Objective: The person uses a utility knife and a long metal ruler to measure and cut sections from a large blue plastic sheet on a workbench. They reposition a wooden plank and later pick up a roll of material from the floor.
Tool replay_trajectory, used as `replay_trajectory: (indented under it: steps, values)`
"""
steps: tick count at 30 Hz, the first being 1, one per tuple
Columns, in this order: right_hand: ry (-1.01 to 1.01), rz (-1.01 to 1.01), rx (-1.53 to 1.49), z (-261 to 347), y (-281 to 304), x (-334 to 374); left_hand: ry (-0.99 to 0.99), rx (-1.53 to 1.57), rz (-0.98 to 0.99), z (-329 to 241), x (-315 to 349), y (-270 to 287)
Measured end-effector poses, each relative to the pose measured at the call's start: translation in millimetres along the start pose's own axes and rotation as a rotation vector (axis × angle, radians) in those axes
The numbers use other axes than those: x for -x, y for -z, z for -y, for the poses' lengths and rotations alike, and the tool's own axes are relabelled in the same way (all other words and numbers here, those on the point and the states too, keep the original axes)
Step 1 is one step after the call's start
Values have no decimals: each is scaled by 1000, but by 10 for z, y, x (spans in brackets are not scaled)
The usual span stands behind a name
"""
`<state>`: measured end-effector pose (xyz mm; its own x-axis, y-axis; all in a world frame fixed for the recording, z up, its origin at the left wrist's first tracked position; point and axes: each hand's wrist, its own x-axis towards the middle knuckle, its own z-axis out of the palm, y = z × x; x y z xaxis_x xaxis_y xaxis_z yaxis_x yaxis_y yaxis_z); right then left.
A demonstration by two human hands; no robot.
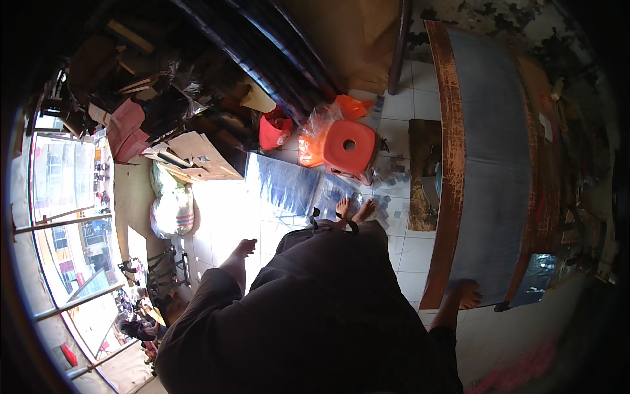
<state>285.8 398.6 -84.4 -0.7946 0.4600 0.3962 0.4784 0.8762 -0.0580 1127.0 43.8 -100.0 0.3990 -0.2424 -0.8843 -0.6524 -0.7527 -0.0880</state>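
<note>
My left hand [247, 247] hangs over the bright tiled floor, away from any object. Its fingers look loosely curled, and nothing shows in them. At the near end of a long table [441, 217] on the right, my right hand [467, 294] rests on the grey sheet [489, 164] that covers the middle of the tabletop. Those fingers are spread and hold nothing. The sheet runs lengthwise between brown, worn side strips. My bare feet [354, 209] stand on the floor beside clear plastic sheeting [285, 184].
Ahead stands a red plastic stool [350, 150] beside orange bags [311, 150] and a red bag [274, 129]. Long dark rolls [262, 52] lean behind them. Flattened cardboard [203, 154] and a stuffed white sack [172, 211] lie left. A window [65, 190] fills the far left.
</note>
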Motion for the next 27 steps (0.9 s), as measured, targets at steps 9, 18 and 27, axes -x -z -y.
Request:
replay_trajectory:
  steps: [9, 18, 27]
  values:
    - [51, -65, 108, -6, -219, 97, -736, 395, 140, -1169, 13, -318]
    - [116, -367, 103, -13, -494, -79, -663, 413, -49, -1221, -5, -577]
    - [95, -148, 270, -174, -522, -118, -398, 311, 48, -354, -647, 444]
